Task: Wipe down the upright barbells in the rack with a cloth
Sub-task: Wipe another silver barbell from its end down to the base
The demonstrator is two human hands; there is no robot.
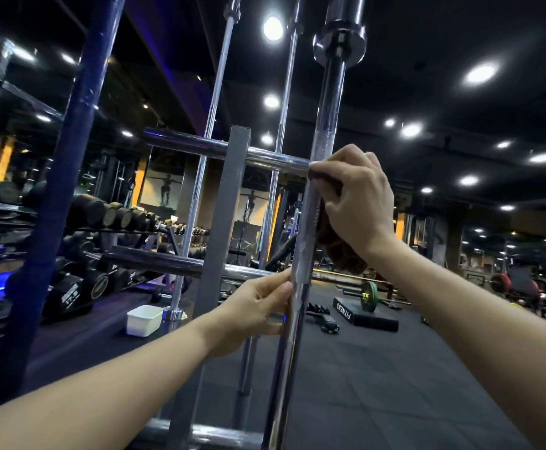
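Observation:
A chrome barbell (328, 102) stands upright just in front of me, running from the top of the view to the bottom. My right hand (356, 199) grips a dark brown cloth (343, 254) and presses it round the bar's knurled shaft. The cloth's loose end hangs below that hand. Lower down, my left hand (258, 303) holds the same bar, fingers curled on its left side. Two more upright barbells (215, 102) (286, 92) stand behind, beside the grey rack post (229, 196) with its chrome cross pegs (200, 146).
A blue padded upright (67, 151) rises at the left. Behind it a rack holds several dumbbells (102, 212). A white tub (144, 319) sits on the black rubber floor. A black plyo box (362, 315) and a green plate (368, 295) lie farther right.

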